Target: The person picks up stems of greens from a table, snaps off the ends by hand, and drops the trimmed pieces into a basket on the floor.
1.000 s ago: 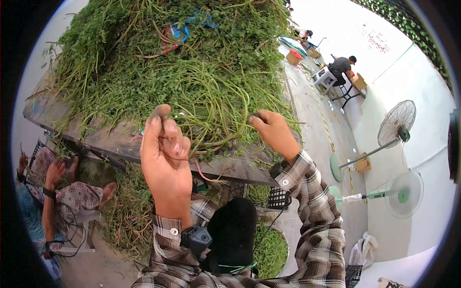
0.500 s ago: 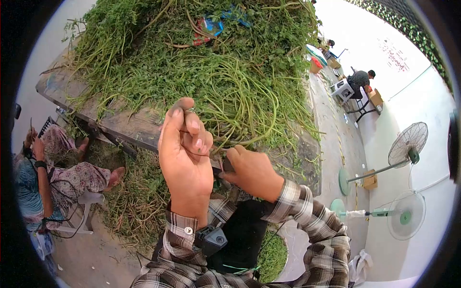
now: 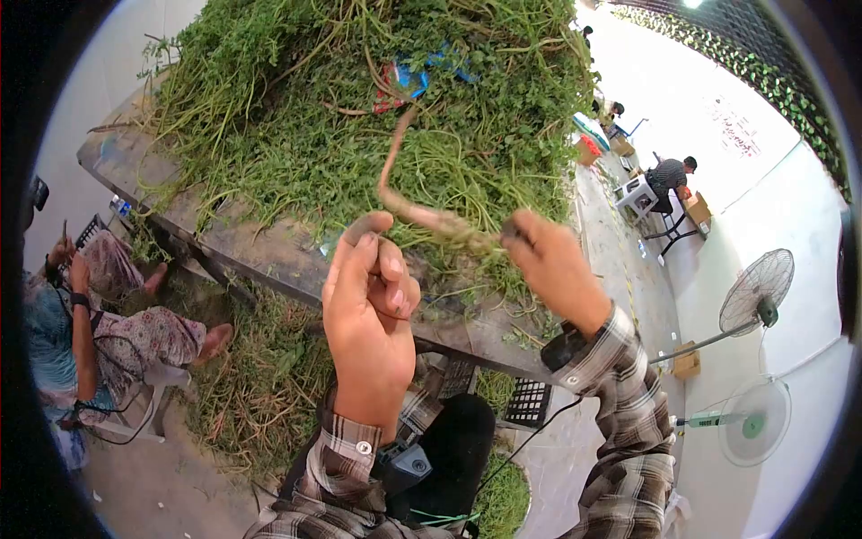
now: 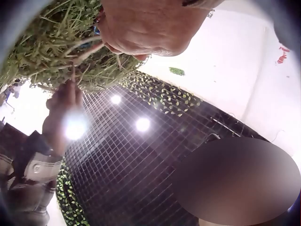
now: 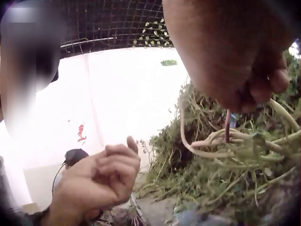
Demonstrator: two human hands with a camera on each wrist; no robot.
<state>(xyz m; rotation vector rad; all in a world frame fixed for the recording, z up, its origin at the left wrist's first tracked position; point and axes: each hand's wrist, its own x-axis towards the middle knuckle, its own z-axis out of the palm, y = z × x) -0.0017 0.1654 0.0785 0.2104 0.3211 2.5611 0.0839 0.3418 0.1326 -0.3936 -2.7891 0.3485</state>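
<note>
My right hand [image 3: 557, 269] pinches a long, bent, pinkish-brown plant stem [image 3: 426, 216] over the front of the pile. The stem runs left from the fingers, then bends upward across the greens. In the right wrist view, a short reddish piece [image 5: 228, 127] shows below the curled fingers. My left hand [image 3: 370, 323] is raised, palm toward me, its fingers curled inward, and nothing clear shows between them. In the left wrist view, my right hand [image 4: 66, 101] meets the lower end of a forked stem [image 4: 89, 54].
A big heap of leafy green plants [image 3: 296, 153] covers a dark table [image 3: 260, 269], with a red-and-blue wrapper [image 3: 409, 83] in it. More greens [image 3: 260, 386] lie on the floor. A seated person [image 3: 135, 332] is at left; fans [image 3: 759, 287] stand at right.
My right hand moved in beside the left hand, then back up and right with the stem held out. The left hand kept its curled pose and shifted right in view.
</note>
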